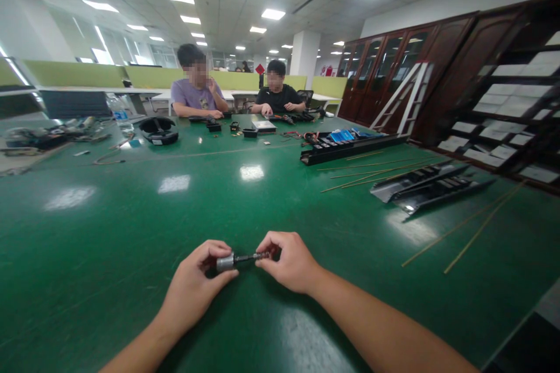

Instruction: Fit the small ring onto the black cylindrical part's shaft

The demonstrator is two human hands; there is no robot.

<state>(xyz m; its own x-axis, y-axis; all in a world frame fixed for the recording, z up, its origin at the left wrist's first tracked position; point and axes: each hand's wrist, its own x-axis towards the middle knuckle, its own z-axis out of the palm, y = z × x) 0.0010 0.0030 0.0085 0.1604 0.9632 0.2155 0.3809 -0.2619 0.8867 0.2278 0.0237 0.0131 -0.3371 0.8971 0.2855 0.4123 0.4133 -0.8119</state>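
Observation:
Between my hands, just above the green tabletop, lies a slim dark metal rod with a thick silver cylinder at its left end. My left hand is closed, its thumb and fingers pinching that cylinder. At the other end, my right hand pinches the rod's tip, which looks ridged and brownish. The rod is held nearly level. Fingertips cover part of both ends, and I cannot make out what kind of tool it is.
Thin yellowish rods and black metal channels lie at the right. Farther back are a long black rail, a black headset and a plastic bottle. Two people sit across the green table.

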